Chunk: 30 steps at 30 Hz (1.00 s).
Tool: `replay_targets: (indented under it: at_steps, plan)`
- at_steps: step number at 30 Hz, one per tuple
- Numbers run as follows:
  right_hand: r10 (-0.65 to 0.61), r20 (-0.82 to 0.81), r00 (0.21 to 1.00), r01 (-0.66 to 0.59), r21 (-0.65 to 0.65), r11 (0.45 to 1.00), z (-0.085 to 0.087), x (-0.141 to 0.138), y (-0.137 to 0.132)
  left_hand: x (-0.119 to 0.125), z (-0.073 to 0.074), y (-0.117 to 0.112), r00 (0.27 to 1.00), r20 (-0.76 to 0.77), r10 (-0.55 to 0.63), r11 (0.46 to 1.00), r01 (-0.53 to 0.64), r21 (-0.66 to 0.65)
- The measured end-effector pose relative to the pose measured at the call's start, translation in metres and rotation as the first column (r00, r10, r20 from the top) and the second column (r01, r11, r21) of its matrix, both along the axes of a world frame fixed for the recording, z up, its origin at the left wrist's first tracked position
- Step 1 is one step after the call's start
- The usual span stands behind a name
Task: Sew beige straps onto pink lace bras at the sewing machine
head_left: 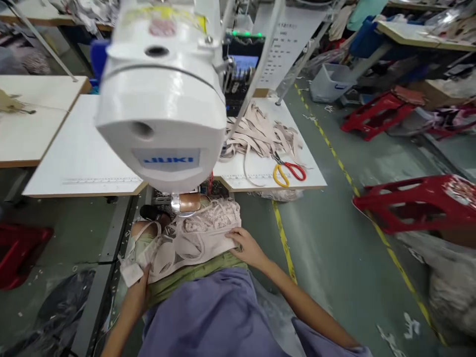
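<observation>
A pale beige bra point(193, 245) with lace along its upper part is spread over my lap, below the sewing machine head point(163, 109). My right hand point(247, 246) pinches the band at its right end, thumb and fingers closed on the fabric. At the other end, my left hand point(138, 290) is closed on the bra's edge, its fingers partly hidden by the cloth. A white tag point(131, 272) hangs beside that hand, and a thin strap point(152, 228) loops above it. The machine's metal and brown end part point(186, 202) sits just over the bra's far edge.
Beige fabric strips point(260, 131) are heaped on the white sewing table point(308, 176), with scissors point(288, 171) with red and yellow handles near its front edge. A lit control panel point(243, 64) stands behind. Red stools point(412, 201) and plastic bags point(449, 292) occupy the floor at right.
</observation>
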State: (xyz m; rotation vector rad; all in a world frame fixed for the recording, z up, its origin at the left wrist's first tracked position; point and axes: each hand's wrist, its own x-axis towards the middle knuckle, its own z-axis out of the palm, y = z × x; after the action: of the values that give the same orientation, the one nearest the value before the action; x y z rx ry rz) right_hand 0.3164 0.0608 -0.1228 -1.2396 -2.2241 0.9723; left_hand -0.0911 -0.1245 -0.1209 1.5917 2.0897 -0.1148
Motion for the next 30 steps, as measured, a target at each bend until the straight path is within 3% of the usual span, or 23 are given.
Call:
replay_targets:
  at_steps: [3,6,8,14,18,21,23,25,27,30]
  plan:
    - [-0.183,-0.022,0.983,0.181,-0.078,0.980,-0.006,0.003,0.002,-0.015,-0.013,-0.006,0.991,0.132,0.035,0.994,-0.049,0.100]
    - [-0.370,-0.022,0.929,0.363,-0.141,0.921,-0.006,0.002,0.013,-0.028,0.001,0.009,0.961,0.272,0.048,0.973,-0.107,0.206]
    - [-0.404,-0.032,0.914,0.391,-0.193,0.900,-0.006,-0.002,0.020,-0.025,0.018,0.028,0.955,0.292,0.049,0.966,-0.120,0.231]
    - [-0.408,-0.135,0.903,0.349,-0.325,0.879,0.011,-0.015,0.029,0.029,0.076,0.100,0.917,0.399,0.025,0.962,-0.131,0.241]
    - [-0.329,-0.245,0.912,0.198,-0.442,0.875,0.050,-0.030,0.025,0.084,0.116,0.149,0.862,0.483,-0.154,0.922,-0.050,0.383]
    - [-0.227,-0.371,0.900,-0.017,-0.551,0.834,0.088,-0.045,0.024,0.117,0.147,0.180,0.744,0.547,-0.384,0.886,0.129,0.445]
    - [-0.176,-0.459,0.871,-0.162,-0.607,0.778,0.112,-0.054,0.026,0.126,0.165,0.195,0.639,0.612,-0.466,0.882,0.281,0.379]
    - [-0.134,-0.493,0.859,-0.247,-0.630,0.736,0.131,-0.061,0.029,0.125,0.179,0.204,0.577,0.686,-0.443,0.887,0.391,0.244]
    - [-0.093,-0.482,0.871,-0.268,-0.626,0.732,0.145,-0.066,0.033,0.116,0.186,0.208,0.545,0.769,-0.333,0.901,0.425,0.089]
    - [-0.067,-0.445,0.893,-0.227,-0.575,0.786,0.155,-0.074,0.036,0.101,0.183,0.204,0.439,0.895,-0.084,0.925,0.367,-0.093]
